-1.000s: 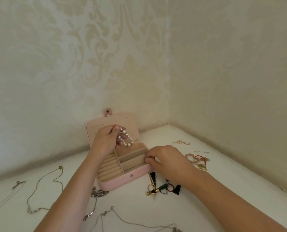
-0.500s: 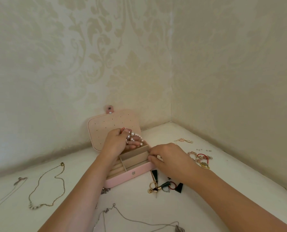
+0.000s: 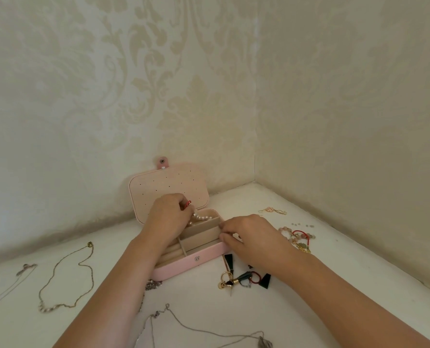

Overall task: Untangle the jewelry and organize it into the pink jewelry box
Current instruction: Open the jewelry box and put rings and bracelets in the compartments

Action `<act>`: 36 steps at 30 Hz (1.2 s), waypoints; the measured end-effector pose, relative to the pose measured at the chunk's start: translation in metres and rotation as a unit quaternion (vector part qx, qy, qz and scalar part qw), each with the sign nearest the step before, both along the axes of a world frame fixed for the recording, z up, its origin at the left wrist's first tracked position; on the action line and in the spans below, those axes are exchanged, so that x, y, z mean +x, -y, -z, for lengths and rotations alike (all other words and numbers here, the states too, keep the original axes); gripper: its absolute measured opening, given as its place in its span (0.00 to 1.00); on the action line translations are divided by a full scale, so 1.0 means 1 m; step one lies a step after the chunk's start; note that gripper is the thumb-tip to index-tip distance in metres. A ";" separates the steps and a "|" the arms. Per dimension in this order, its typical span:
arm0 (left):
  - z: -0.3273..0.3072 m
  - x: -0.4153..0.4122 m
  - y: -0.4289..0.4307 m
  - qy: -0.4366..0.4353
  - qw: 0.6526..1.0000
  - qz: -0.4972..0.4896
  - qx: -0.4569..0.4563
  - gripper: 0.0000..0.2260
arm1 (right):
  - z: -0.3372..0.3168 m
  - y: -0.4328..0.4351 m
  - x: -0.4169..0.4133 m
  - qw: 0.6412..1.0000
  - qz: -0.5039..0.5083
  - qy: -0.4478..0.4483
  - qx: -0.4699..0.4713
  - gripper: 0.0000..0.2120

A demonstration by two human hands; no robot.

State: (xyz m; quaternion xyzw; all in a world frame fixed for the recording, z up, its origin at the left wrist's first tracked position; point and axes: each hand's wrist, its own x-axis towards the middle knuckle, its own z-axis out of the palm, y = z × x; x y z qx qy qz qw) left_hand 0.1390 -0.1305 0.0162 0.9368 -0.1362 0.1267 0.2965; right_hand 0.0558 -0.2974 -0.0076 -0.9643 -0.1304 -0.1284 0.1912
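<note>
One pearl strand (image 3: 204,218) hangs from left hand (image 3: 168,217) into jewelry box (image 3: 183,268).

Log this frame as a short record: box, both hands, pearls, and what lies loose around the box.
box: pink, lid open, compartments showing
left hand: holds pearls over the box
pearls: free end lies in the back compartment
right hand: pinches the box's right end
loose: gold chain, silver chain, black-gold tangle, bead bracelets
</note>
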 end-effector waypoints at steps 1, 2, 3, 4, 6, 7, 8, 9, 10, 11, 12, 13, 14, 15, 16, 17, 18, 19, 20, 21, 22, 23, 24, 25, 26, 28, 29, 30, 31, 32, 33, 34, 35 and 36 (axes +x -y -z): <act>0.000 0.001 -0.002 -0.009 1.000 -0.001 0.006 0.04 | 0.000 0.000 0.000 1.000 0.000 -0.002 0.001 0.15; 0.001 0.002 -0.004 -0.018 1.000 -0.003 0.004 0.03 | -0.001 0.001 -0.001 1.000 0.001 -0.003 0.002 0.15; 0.001 0.002 -0.006 -0.022 1.000 -0.003 -0.002 0.03 | -0.002 0.001 -0.002 1.000 0.001 -0.005 0.004 0.15; 0.001 0.003 -0.008 -0.023 1.000 -0.003 -0.010 0.04 | -0.002 0.001 -0.002 1.000 0.001 -0.008 0.006 0.15; -0.001 0.004 -0.009 -0.021 0.999 0.006 -0.032 0.05 | -0.004 0.002 -0.003 1.000 0.002 -0.013 0.009 0.14; -0.001 0.004 -0.009 -0.022 0.999 0.016 -0.044 0.07 | -0.004 0.002 -0.004 1.000 0.002 -0.015 0.009 0.14; -0.001 0.004 -0.008 -0.026 0.998 0.027 -0.054 0.08 | -0.005 0.002 -0.004 1.000 0.002 -0.016 0.009 0.14; -0.001 0.004 -0.008 -0.031 0.997 0.037 -0.059 0.09 | -0.005 0.002 -0.004 1.000 0.002 -0.017 0.009 0.14; 0.000 0.004 -0.007 -0.037 0.997 0.044 -0.055 0.09 | -0.005 0.002 -0.004 1.000 0.003 -0.018 0.012 0.14; 0.001 0.003 -0.006 -0.042 0.997 0.049 -0.042 0.08 | -0.006 0.003 -0.004 1.000 0.003 -0.021 0.017 0.13; 0.001 0.002 -0.006 -0.047 0.997 0.053 -0.025 0.07 | -0.008 0.003 -0.005 0.999 0.002 -0.024 0.023 0.13; 0.000 0.001 -0.006 -0.050 0.997 0.059 -0.010 0.07 | -0.009 0.004 -0.006 0.999 0.000 -0.027 0.029 0.13; -0.001 0.001 -0.007 -0.052 0.996 0.066 0.001 0.08 | -0.011 0.005 -0.007 0.999 -0.001 -0.028 0.031 0.13; -0.002 0.000 -0.008 -0.051 0.996 0.072 0.008 0.09 | -0.013 0.006 -0.008 0.999 -0.003 -0.028 0.032 0.13; -0.003 0.000 -0.009 -0.046 0.996 0.075 0.013 0.11 | -0.014 0.007 -0.009 0.999 -0.003 -0.027 0.032 0.13; -0.004 0.000 -0.009 -0.039 0.996 0.075 0.017 0.12 | -0.016 0.007 -0.010 0.999 -0.001 -0.026 0.033 0.13; -0.005 0.000 -0.009 -0.029 0.997 0.069 0.022 0.13 | -0.018 0.008 -0.011 0.999 0.004 -0.026 0.035 0.13; -0.005 0.000 -0.010 -0.017 0.998 0.057 0.026 0.12 | -0.019 0.009 -0.012 0.999 0.008 -0.025 0.037 0.13; -0.006 0.000 -0.010 -0.006 0.999 0.038 0.032 0.11 | -0.020 0.009 -0.013 0.999 0.012 -0.025 0.038 0.13; -0.007 -0.001 -0.010 0.005 0.999 0.017 0.039 0.10 | -0.020 0.009 -0.013 0.999 0.013 -0.027 0.039 0.12; -0.008 -0.001 -0.011 0.012 0.999 -0.001 0.047 0.10 | -0.020 0.009 -0.013 0.999 0.013 -0.029 0.039 0.12; -0.009 -0.001 -0.012 0.013 0.998 -0.015 0.053 0.10 | -0.020 0.008 -0.014 0.999 0.012 -0.031 0.039 0.12; -0.010 0.000 -0.014 0.006 0.998 -0.024 0.055 0.10 | -0.021 0.007 -0.014 0.999 0.013 -0.035 0.039 0.12; -0.010 0.001 -0.016 -0.005 0.998 -0.030 0.056 0.10 | -0.022 0.007 -0.014 0.999 0.014 -0.038 0.037 0.12; -0.010 0.001 -0.018 -0.016 0.998 -0.031 0.060 0.11 | -0.024 0.008 -0.014 0.999 0.016 -0.041 0.031 0.12; -0.009 0.001 -0.019 -0.031 0.996 -0.022 0.078 0.13 | -0.029 0.011 -0.017 0.998 0.025 -0.052 0.021 0.11; -0.009 0.001 -0.018 -0.034 0.996 -0.015 0.087 0.13 | -0.033 0.015 -0.019 0.997 0.029 -0.067 0.021 0.10; -0.009 0.000 -0.017 -0.034 0.995 -0.008 0.094 0.13 | -0.038 0.018 -0.023 0.996 0.033 -0.087 0.020 0.09; -0.009 0.000 -0.017 -0.031 0.995 -0.003 0.098 0.13 | -0.044 0.023 -0.027 0.993 0.038 -0.110 0.013 0.07; -0.009 0.000 -0.016 -0.029 0.995 -0.001 0.100 0.13 | -0.050 0.028 -0.031 0.990 0.045 -0.136 0.003 0.05; -0.009 0.000 -0.016 -0.029 0.994 0.001 0.101 0.12 | -0.056 0.034 -0.036 0.985 0.054 -0.164 -0.005 0.03; -0.010 0.000 -0.016 -0.031 0.994 0.005 0.103 0.11 | -0.062 0.041 -0.040 0.980 0.063 -0.190 -0.015 0.02; -0.010 0.000 -0.015 -0.031 0.994 0.011 0.107 0.10 | -0.067 0.048 -0.045 0.974 0.074 -0.212 -0.027 0.02; -0.010 0.000 -0.015 -0.029 0.993 0.016 0.113 0.08 | -0.071 0.055 -0.049 0.968 0.085 -0.233 -0.043 0.02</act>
